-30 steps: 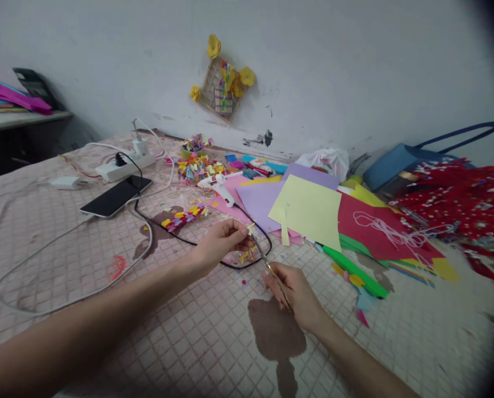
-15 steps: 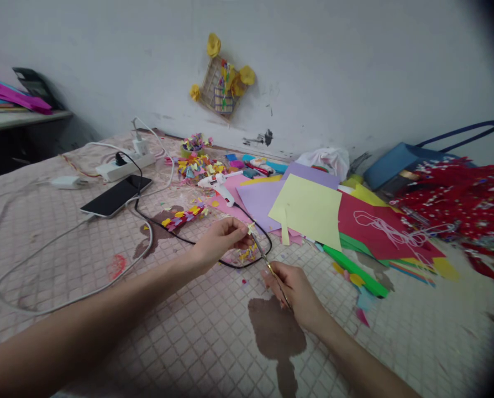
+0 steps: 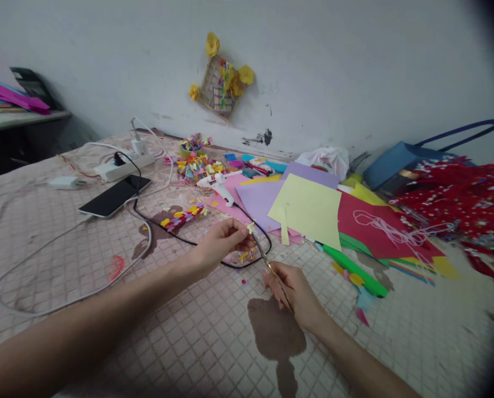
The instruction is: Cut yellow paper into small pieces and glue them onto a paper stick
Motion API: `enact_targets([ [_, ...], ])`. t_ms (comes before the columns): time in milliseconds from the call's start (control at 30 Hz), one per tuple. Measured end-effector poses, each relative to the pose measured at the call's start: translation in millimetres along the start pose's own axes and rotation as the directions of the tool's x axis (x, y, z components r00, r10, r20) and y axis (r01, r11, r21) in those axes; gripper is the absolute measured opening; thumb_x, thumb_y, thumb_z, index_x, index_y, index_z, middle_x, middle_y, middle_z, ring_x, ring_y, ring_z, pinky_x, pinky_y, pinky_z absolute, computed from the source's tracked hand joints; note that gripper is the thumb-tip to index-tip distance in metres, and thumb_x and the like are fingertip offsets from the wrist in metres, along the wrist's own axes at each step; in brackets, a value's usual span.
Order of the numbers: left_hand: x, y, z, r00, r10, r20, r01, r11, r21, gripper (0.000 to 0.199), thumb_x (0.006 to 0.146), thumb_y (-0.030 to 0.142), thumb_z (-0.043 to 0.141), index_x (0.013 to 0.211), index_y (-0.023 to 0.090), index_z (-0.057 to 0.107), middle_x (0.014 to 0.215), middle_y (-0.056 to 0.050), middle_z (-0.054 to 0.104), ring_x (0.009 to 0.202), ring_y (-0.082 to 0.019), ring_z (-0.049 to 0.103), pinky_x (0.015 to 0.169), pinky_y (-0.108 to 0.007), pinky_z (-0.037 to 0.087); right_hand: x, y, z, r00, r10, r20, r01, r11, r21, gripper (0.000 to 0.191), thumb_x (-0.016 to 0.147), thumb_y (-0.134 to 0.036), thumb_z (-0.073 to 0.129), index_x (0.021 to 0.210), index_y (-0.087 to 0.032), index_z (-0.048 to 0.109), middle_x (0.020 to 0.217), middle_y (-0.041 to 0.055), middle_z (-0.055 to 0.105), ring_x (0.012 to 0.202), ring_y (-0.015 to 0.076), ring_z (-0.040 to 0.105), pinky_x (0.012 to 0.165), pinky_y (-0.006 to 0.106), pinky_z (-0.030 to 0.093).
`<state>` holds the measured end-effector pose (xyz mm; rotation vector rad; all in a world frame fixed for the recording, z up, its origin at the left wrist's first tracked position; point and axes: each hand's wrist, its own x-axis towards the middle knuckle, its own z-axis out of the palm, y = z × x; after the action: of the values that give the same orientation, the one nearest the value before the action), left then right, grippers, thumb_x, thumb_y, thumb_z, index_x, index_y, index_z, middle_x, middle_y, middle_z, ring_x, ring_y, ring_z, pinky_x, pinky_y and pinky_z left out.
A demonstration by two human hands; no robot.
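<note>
A small pale yellow paper piece (image 3: pixel 250 228) is pinched between the fingertips of my left hand (image 3: pixel 226 240). My right hand (image 3: pixel 290 287) is closed around a slim pair of scissors (image 3: pixel 269 267) with gold-coloured parts. Its blades point up and left, and their tips come close to the paper at my left fingers. Below the left hand, small yellow paper bits (image 3: pixel 247 255) lie inside a loop of black cord. Beyond the hands, a pale yellow sheet (image 3: pixel 309 207) carries a narrow strip (image 3: pixel 285 225) of the same colour.
A white glue gun (image 3: pixel 220 187) lies on pink and purple paper, its black cord (image 3: pixel 267 235) looping near my hands. Left are a phone (image 3: pixel 115 196) and a power strip (image 3: pixel 122 168). Paper flowers (image 3: pixel 199 166) are heaped behind. Red paper (image 3: pixel 363 226) and red tinsel-like material (image 3: pixel 458 204) lie right.
</note>
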<state>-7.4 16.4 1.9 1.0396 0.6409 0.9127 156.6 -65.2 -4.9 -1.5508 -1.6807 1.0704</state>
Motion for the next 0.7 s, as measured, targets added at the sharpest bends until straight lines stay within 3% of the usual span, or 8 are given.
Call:
enact_targets([
  [367,1,2,-4.2,1.0,0.016,0.003,-0.016,0.995,0.1,0.024,0.073,0.032,0.064,0.074,0.013,0.05,0.069,-0.002,0.062,0.064,-0.011,0.06,0.067,-0.026,0.047,0,-1,-4,0.999,-0.048,-0.01,0.048,0.996,-0.069,0.044,0.083,-0.052,0.039,0.056,-0.018,0.041,0.047,-0.0051,0.036,0.044,0.0085,0.035,0.04,0.02,0.026],
  [700,4,7,-10.7,0.994,0.015,0.107,-0.03,0.989,0.143,0.019,0.077,0.029,0.06,0.077,0.014,0.049,0.074,-0.003,0.063,0.068,-0.011,0.061,0.067,-0.025,0.047,0,2,-5,0.999,-0.022,0.028,0.022,1.0,-0.016,0.042,0.083,-0.053,0.04,0.06,-0.017,0.046,0.044,-0.0059,0.037,0.041,0.0079,0.035,0.039,0.02,0.025],
])
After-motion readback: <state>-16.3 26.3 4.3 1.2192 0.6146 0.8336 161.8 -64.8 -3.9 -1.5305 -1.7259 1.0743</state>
